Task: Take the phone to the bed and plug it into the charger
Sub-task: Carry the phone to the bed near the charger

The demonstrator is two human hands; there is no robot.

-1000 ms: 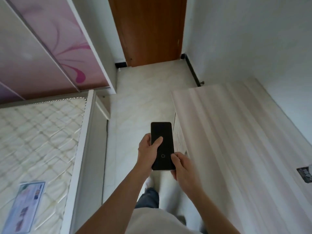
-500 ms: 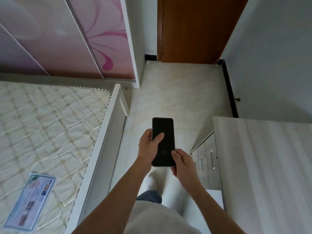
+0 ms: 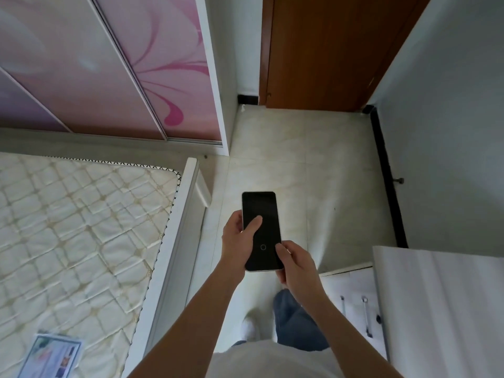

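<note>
A black phone [image 3: 266, 214] with a dark screen is held upright in front of me over the tiled floor. My left hand [image 3: 238, 241] grips its left edge, the thumb lying across the screen. My right hand [image 3: 296, 264] holds the lower right corner, thumb near the small circle on the screen. The bed [image 3: 174, 241], a white frame with a bare quilted cream mattress, lies to the left of my hands. No charger is visible.
A printed leaflet [image 3: 51, 356] lies on the mattress at lower left. Pink sliding wardrobe doors [image 3: 109, 64] stand behind the bed. A brown door [image 3: 321, 50] is ahead. A pale desk [image 3: 441, 309] with drawers sits at right. Tiled floor [image 3: 300, 165] runs between bed and desk.
The view has swung left: the bed now fills more of the left side and the desk has slid toward the right edge. Both hands keep the same hold on the phone.
</note>
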